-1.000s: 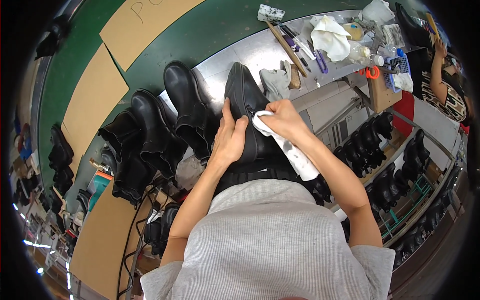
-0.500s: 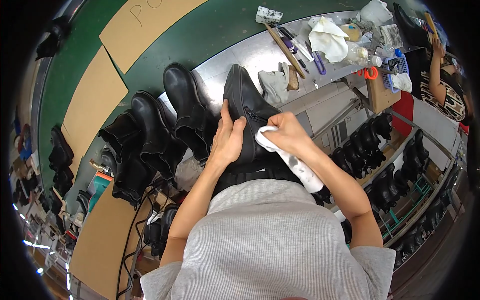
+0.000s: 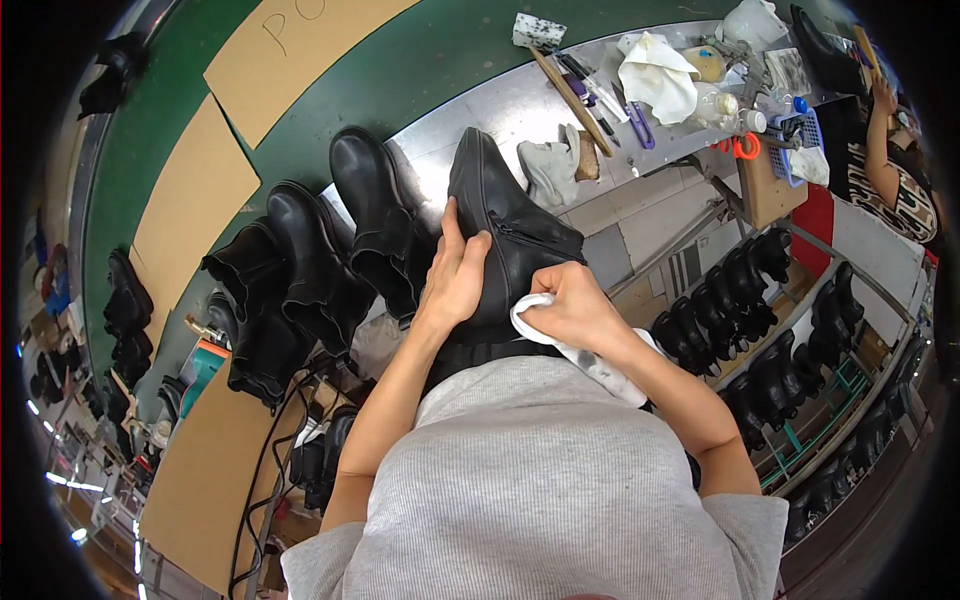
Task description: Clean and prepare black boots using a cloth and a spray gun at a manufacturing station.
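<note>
A black leather ankle boot [image 3: 498, 180] lies on its side in front of my body, toe pointing away and zipper facing up. My left hand [image 3: 456, 275] grips it along the sole edge, thumb and fingers against the left side. Bunched in my closed right hand [image 3: 572, 308] is a white cloth [image 3: 612, 378], pressed against the near part of the boot close to the heel. The cloth's loose end hangs under my right wrist and has grey smudges.
Several black boots [image 3: 365, 170] stand close on the left. Pens, a wooden stick, a purple cutter [image 3: 641, 128], crumpled cloth [image 3: 657, 78] and bottles lie at the metal bench's back right. Boot racks [image 3: 780, 370] fill the right; another person's arm [image 3: 880, 145] shows far right.
My right hand has slid the cloth toward my body, from beside the zipper to near the heel, uncovering the zipper and boot opening. My left hand keeps its hold.
</note>
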